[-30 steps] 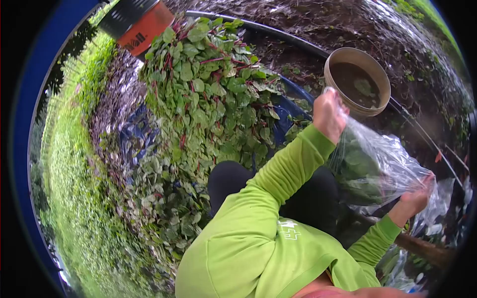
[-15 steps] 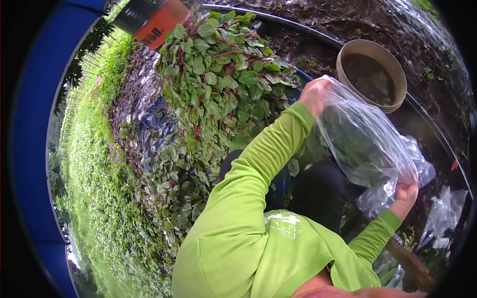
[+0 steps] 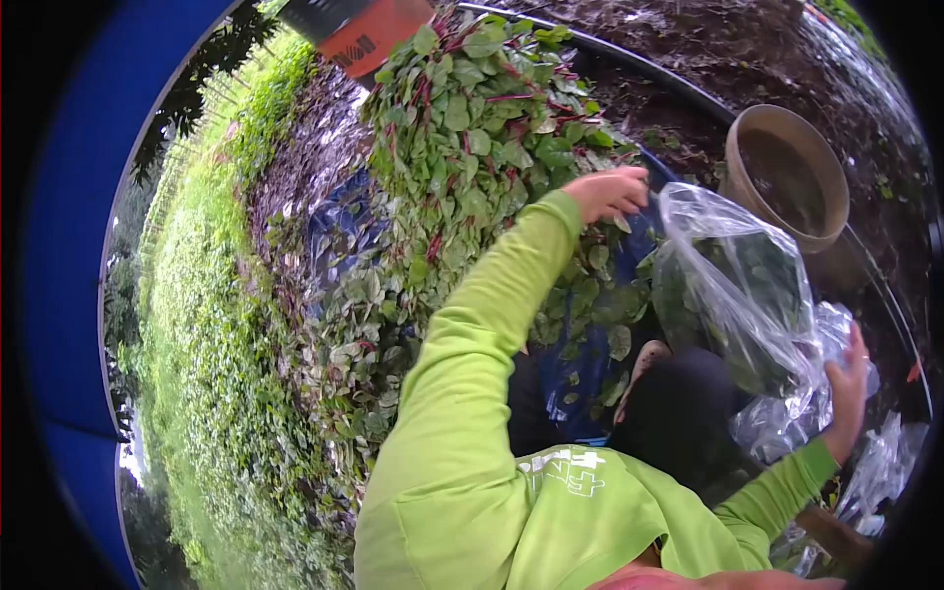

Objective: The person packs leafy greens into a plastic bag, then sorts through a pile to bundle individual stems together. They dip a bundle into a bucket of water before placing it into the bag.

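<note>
Gripping the crumpled lower end of one clear plastic bag (image 3: 733, 285), your right hand (image 3: 851, 388) holds it up with green leaves inside. Your left hand (image 3: 610, 192), fingers curled, lies on the single leaf pile (image 3: 472, 128) beside the bag's mouth; whether it grasps anything cannot be told. Farther off stands one tan bucket (image 3: 733, 172) holding something dark.

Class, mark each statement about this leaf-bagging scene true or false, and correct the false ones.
1. The clear plastic bag holds green leaves. True.
2. The right hand rests on the leaf pile. False: it is at the bag's lower end; the left hand is at the pile.
3. The round tan tub is heaped with leaves. False: its inside looks dark.
4. Both sleeves are lime green. True.
</note>
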The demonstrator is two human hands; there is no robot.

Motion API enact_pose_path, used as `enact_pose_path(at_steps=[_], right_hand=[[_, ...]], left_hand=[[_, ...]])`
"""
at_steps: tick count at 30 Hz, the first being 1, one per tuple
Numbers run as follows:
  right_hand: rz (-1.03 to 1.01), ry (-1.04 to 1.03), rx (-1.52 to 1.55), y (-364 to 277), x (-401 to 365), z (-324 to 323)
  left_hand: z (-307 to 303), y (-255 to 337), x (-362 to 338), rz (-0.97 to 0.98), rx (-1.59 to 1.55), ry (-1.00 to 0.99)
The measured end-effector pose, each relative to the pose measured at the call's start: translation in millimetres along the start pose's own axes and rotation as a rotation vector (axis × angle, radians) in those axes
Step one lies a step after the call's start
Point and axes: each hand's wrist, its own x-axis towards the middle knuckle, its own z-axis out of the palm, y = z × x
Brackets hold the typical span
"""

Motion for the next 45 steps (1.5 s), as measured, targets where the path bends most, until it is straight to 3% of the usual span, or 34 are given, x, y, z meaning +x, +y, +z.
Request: enact_pose_path(at_steps=[1, 2, 3, 5, 6, 7, 8, 10, 12, 13, 15, 16, 17, 19, 21, 22, 23, 24, 26, 29, 31, 33, 35, 36, 37, 39, 41, 43, 45], right_hand=[[-0.295, -0.033, -0.287, -43, 0, -20], [-0.347, 0.026, -0.315, -84, -2, -23], [-0.509, 0.13, -0.446, -149, 5, -19], [-0.657, 0.133, -0.279, -243, 35, 15], [-0.724, 0.125, -0.155, -279, 58, 43], [-0.657, 0.097, -0.015, -316, 81, 79], [-0.757, 0.0, 0.103, -336, 116, 117], [-0.575, -0.282, 0.342, -369, 189, 204], [-0.542, -0.338, 0.294, -394, 276, 293], [-0.492, -0.394, 0.308, -413, 306, 325], [-0.349, -0.431, 0.506, -441, 358, 385], [-0.363, -0.421, 0.592, -449, 389, 418], [-0.156, -0.462, 0.942, -472, 399, 430], [-1.106, 0.049, 0.137, -453, 502, 525], [-0.329, -0.477, 0.849, -513, 451, 499], [-0.947, -0.017, 0.384, -493, 540, 593], [-1.104, 0.261, 0.242, -496, 544, 607], [-0.826, -0.037, 0.429, -516, 507, 577], [-0.582, -0.292, 0.603, -535, 485, 556], [-0.526, -0.525, 0.568, -499, 527, 642], [-0.545, -0.601, 0.838, -474, 523, 676], [-0.563, -0.637, 0.753, -461, 523, 672], [-0.445, -0.744, 0.694, -469, 509, 628], [-0.354, -0.813, 0.674, -477, 505, 608], [-0.327, -0.774, 0.678, -481, 510, 613], [-0.268, -0.695, 0.683, -482, 523, 634], [-0.282, -0.498, 0.663, -480, 514, 662], [-0.261, -0.625, 0.788, -457, 505, 663], [-0.26, -0.618, 0.616, -453, 495, 644]], left_hand=[[-21, 3, -27, -0.035, 0.199, 0.096], [-35, 16, -59, -0.106, 0.377, 0.289], [-78, -7, -63, -0.037, 0.448, 0.44], [-165, -37, -75, 0.223, 0.281, 0.685], [-207, -42, -85, 0.394, 0.527, 0.906], [-250, -50, -85, 0.567, 0.621, 1.138], [-291, -50, -93, 0.51, 0.742, 1.288], [-350, -42, -104, 0.517, 0.879, 1.541], [-396, -25, -114, 0.268, 0.924, 1.635], [-421, -21, -115, 0.239, 1.017, 1.664], [-455, -6, -113, 0.377, 1.043, 1.698], [-468, 8, -114, 0.266, 1.073, 1.667], [-483, 16, -111, 0.155, 1.1, 1.63], [-529, 18, -94, 0.197, 1.171, 1.6], [-582, 28, -74, 0.172, 1.179, 1.579], [-607, 35, -60, 0.127, 1.148, 1.569], [-624, 43, -47, 0.085, 1.119, 1.558], [-631, 58, -37, 0.032, 1.092, 1.531], [-611, 89, -21, -0.104, 1.14, 1.573], [-631, 98, 17, -0.182, 1.187, 1.665], [-634, 87, 32, -0.249, 1.104, 1.617], [-655, 76, 49, -0.427, 0.978, 1.422], [-724, 54, 63, -0.387, 0.925, 1.356], [-703, 68, 53, -0.455, 1.087, 1.211], [-679, 84, 43, -0.497, 1.247, 1.063], [-679, 80, 51, -0.497, 1.22, 1.061], [-677, 76, 57, -0.415, 0.965, 1.135], [-668, 75, 61, -0.317, 0.687, 1.136], [-645, 78, 59, -0.241, 0.43, 1.088]])
